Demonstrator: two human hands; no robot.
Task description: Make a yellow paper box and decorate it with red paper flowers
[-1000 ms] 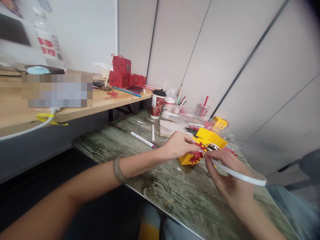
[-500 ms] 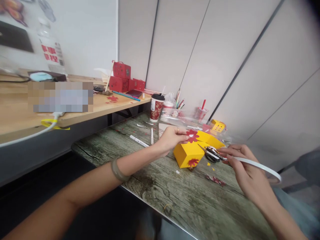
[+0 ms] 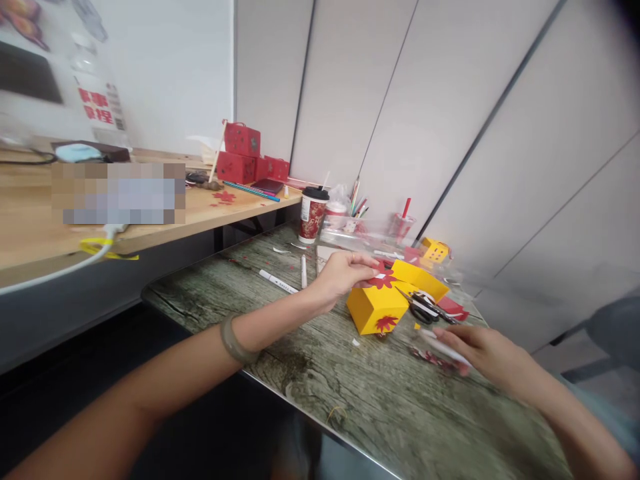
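Note:
Between the thumb and fingers of my left hand is a red paper flower with a small white piece on its face. The flower is held just over a yellow paper box. On the side of that box sits another red paper flower. My right hand is closed on a white strip, which looks like tape and is smeared by motion. Black-handled scissors lie beside the box, in front of its raised yellow flap.
White markers lie left of my left hand. A lidded paper cup stands farther back. Small red paper scraps are near my right hand. Stacked red boxes stand on the wooden shelf. Another yellow box is behind.
My right hand moved away from the flower to the right, then lower, taking the white strip along. My left hand drew slightly back and up with the flower, now showing a white piece.

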